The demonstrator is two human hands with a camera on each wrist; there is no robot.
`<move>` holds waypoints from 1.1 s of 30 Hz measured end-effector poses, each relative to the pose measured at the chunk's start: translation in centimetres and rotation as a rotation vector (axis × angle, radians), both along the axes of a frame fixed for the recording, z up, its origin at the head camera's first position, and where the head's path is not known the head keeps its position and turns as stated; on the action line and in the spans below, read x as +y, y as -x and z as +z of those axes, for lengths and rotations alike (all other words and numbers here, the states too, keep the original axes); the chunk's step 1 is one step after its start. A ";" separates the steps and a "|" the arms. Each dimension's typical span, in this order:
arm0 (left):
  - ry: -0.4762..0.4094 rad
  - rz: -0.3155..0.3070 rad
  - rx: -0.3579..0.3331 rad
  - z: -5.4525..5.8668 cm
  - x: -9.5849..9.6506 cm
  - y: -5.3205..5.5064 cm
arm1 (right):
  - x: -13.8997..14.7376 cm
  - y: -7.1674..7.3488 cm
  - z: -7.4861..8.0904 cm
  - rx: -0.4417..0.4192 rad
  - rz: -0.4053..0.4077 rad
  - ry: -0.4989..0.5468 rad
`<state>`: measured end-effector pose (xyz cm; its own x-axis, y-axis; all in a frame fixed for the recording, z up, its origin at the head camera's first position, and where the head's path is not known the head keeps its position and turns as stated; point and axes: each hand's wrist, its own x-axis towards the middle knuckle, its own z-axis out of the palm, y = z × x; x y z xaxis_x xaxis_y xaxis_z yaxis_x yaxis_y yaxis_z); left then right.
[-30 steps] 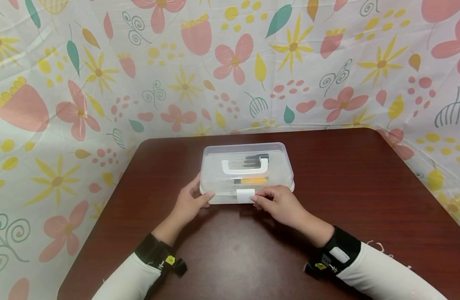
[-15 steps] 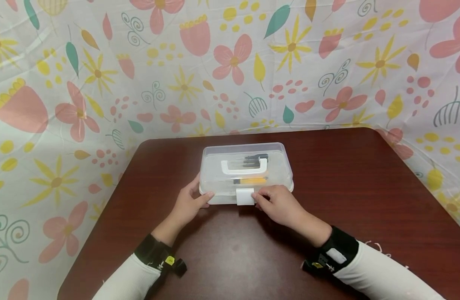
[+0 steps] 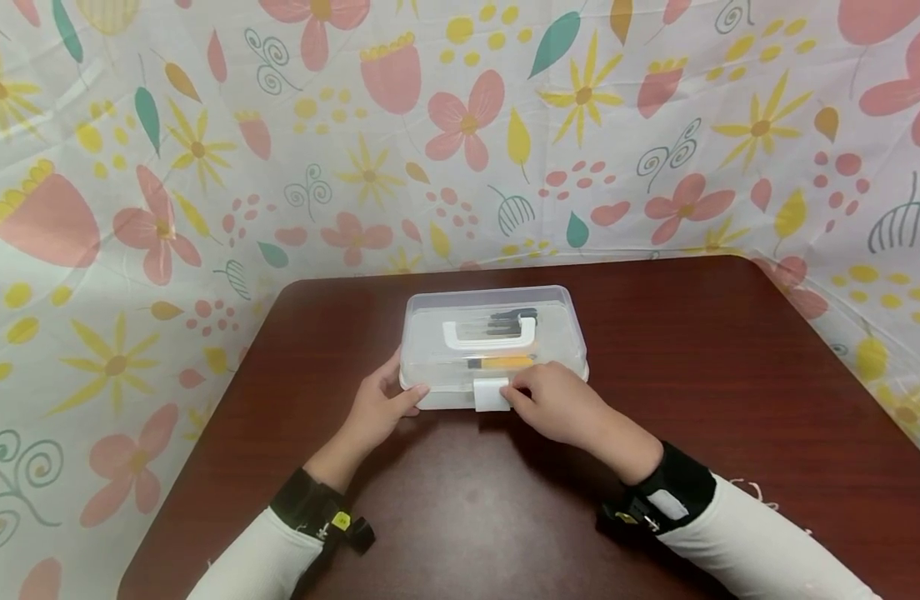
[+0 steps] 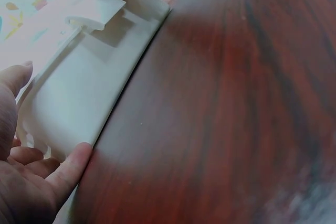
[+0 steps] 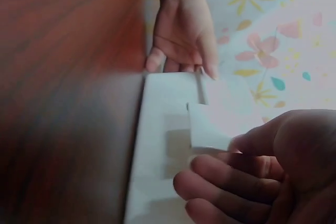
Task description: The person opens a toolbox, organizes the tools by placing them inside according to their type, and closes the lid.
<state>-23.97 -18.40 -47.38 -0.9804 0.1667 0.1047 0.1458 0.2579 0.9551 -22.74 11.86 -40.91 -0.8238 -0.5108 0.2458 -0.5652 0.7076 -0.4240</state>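
Note:
A clear plastic storage box (image 3: 422, 333) with a white carrying handle (image 3: 490, 342) on its lid sits on the table. Through the lid a yellow-handled tool (image 3: 505, 362) and several dark-handled ones (image 3: 514, 315) show; their exact kind is unclear. My left hand (image 3: 381, 404) holds the box's front left corner, thumb at the lid's edge and fingers against the side and lower front. At the front middle, the white latch (image 5: 207, 127) stands tilted out from the box wall (image 4: 79, 87). My right hand (image 3: 553, 404) pinches the latch's right edge with thumb and index finger.
The dark red-brown table (image 3: 692, 358) has rounded far corners. A flower-printed white cloth (image 3: 460, 200) hangs behind it and down both sides. Wrist straps with small cameras sit on both forearms.
The latch's lower edge has swung slightly outward and down from the box front. My right hand has turned a little at the wrist, its knuckles higher. The left hand and box stay put.

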 end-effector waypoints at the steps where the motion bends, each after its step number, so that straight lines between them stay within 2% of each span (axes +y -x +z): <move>1: 0.001 -0.002 0.000 -0.1 0.0 0.0 | -0.1 0.0 0.1 0.002 -0.008 -0.008; 7: 0.014 -0.005 0.017 -0.4 -0.1 0.0 | -0.4 -0.2 0.6 0.052 -0.041 -0.042; 10: 0.016 -0.006 0.021 -0.4 -0.2 -0.1 | -0.5 -0.4 0.9 0.135 -0.022 -0.026; 12: 0.016 -0.006 0.019 -0.3 -0.2 -0.2 | -0.5 -0.5 1.2 0.256 0.020 0.016; 16: 0.013 0.003 0.014 -0.2 -0.2 -0.2 | -0.6 -0.1 2.0 0.553 0.127 0.143; 18: 0.013 0.008 0.015 -0.2 -0.2 -0.1 | -0.6 0.2 2.2 0.628 0.164 0.167; 19: 0.012 0.011 0.015 -0.2 -0.2 -0.1 | -0.6 0.2 2.3 0.631 0.179 0.156; 21: 0.015 0.012 0.016 -0.2 -0.2 -0.1 | -0.6 0.2 2.2 0.577 0.193 0.090; 26: 0.014 0.014 0.022 -0.2 -0.3 0.0 | -0.9 -0.6 1.6 0.372 0.135 -0.112; 29: 0.013 0.014 0.024 -0.1 -0.3 0.1 | -1.2 -0.7 1.2 0.342 0.095 -0.152; 33: 0.015 0.011 0.026 -0.1 -0.3 0.2 | -1.3 -0.9 0.6 0.343 0.086 -0.188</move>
<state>-24.13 -18.69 -47.50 -0.9791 0.1578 0.1281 0.1680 0.2742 0.9469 -21.88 10.54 -40.33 -0.6624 -0.6369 0.3945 -0.7122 0.6987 -0.0680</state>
